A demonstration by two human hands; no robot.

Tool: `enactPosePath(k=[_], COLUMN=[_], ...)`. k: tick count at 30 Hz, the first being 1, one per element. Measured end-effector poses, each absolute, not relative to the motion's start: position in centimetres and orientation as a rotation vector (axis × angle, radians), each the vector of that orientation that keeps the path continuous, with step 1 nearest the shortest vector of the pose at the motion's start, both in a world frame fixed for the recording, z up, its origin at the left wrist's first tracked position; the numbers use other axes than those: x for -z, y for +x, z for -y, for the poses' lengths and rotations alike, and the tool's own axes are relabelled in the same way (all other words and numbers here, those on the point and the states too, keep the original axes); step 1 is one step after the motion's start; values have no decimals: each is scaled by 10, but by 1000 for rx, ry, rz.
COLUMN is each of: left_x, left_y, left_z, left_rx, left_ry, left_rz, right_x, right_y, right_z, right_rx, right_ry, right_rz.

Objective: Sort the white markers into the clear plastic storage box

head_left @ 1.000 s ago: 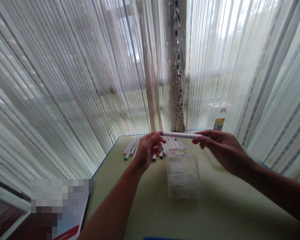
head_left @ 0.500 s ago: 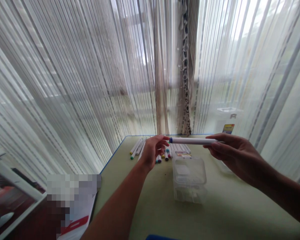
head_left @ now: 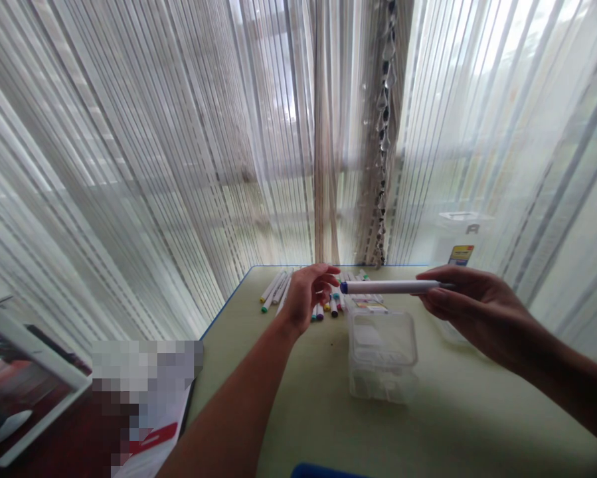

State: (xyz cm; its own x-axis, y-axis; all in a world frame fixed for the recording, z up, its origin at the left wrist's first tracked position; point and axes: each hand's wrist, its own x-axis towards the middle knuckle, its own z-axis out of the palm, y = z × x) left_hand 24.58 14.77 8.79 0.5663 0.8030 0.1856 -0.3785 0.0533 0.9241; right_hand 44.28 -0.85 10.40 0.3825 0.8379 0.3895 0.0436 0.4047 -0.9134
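Plastic box (head_left: 382, 366) nr mkr pile (head_left: 279, 289); L fingers (head_left: 331, 270), loosely curled, part-hide pile; R fingers (head_left: 446, 298) pinch wht mkr (head_left: 388, 287).

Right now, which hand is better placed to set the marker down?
Likely the right hand: it grips the white marker, while the left hand, apparently empty, is near the marker's blue end.

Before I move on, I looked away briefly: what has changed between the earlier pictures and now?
The left hand has let go of the blue-ended marker and now hovers apart from it. The right hand has moved rightward, away from the left, keeping its grip on the marker's other end. The clear box and loose markers stayed put.
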Motion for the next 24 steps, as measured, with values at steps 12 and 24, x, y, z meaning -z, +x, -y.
enactPosePath(k=[12, 24], left_x=[-94, -100], left_y=[248, 247], left_z=[-146, -144], left_rx=[-975, -976], left_ry=[1188, 1170], left_rz=[-508, -611], right_x=[-120, -118], right_y=[425, 419], right_z=[24, 37], right_rx=[-206, -141], right_ry=[-907, -792], right_rz=[1317, 1536])
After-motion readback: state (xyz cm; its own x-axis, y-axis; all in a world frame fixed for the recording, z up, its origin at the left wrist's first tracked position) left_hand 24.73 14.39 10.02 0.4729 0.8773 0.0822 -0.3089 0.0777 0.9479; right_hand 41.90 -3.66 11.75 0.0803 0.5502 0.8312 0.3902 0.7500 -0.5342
